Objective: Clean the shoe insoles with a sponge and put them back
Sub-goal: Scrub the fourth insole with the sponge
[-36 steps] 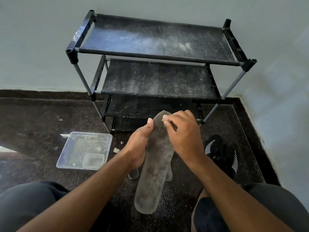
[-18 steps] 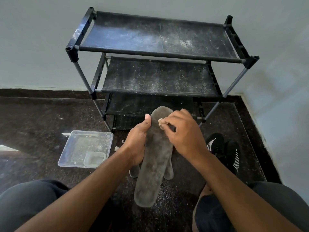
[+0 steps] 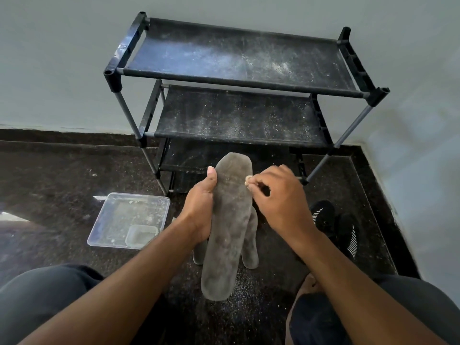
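Grey insole [image 3: 229,220], held upright in left hand [image 3: 200,210] grip; right hand [image 3: 278,197] grip pinching small sponge piece [image 3: 248,181] at its edge.

No text, label, brand, number or sign can be read anywhere in this view.

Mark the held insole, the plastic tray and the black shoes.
held insole [image 3: 227,227], head view, middle of its grey face.
plastic tray [image 3: 113,215], head view, bare clear bottom.
black shoes [image 3: 323,215], head view, upper of the left-hand shoe.
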